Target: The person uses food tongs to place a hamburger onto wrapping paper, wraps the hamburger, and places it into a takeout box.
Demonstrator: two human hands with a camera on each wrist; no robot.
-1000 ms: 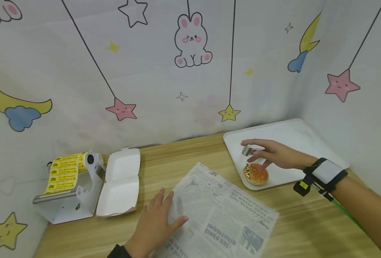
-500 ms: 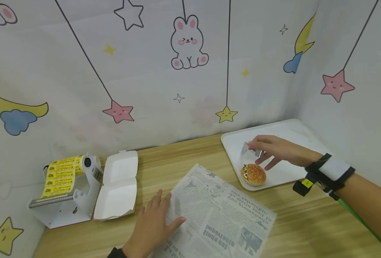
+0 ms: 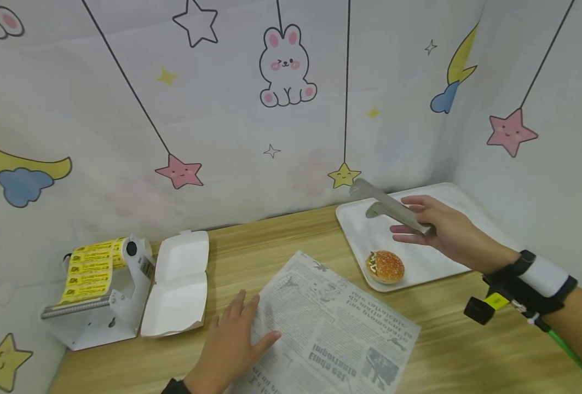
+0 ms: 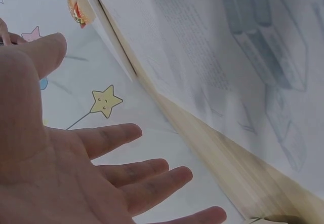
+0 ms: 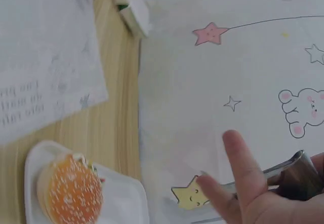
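My right hand (image 3: 450,232) holds a pair of metal tongs (image 3: 394,210) above the white tray, their tips pointing up and left. In the right wrist view the shiny bent end of the tongs (image 5: 298,176) sits against the hand, partly hidden by it. On the tray's near left corner lies a sesame-seed burger (image 3: 386,267), apart from the tongs. With fingers spread, my left hand (image 3: 234,342) lies at the left edge of a newspaper-print wrapping sheet (image 3: 330,328); whether it presses down is unclear.
The white tray (image 3: 448,200) stands at the back right, near the wall. Left of the sheet an unfolded white takeaway box (image 3: 177,295) lies beside a label dispenser (image 3: 98,317) with a yellow label roll (image 3: 91,268). A printed wall covering (image 3: 241,131) rises behind the wooden table (image 3: 266,235).
My right hand has lifted the tongs from just above the burger and turned them, so their length now shows. The left hand stays by the sheet. The head view has shifted slightly.
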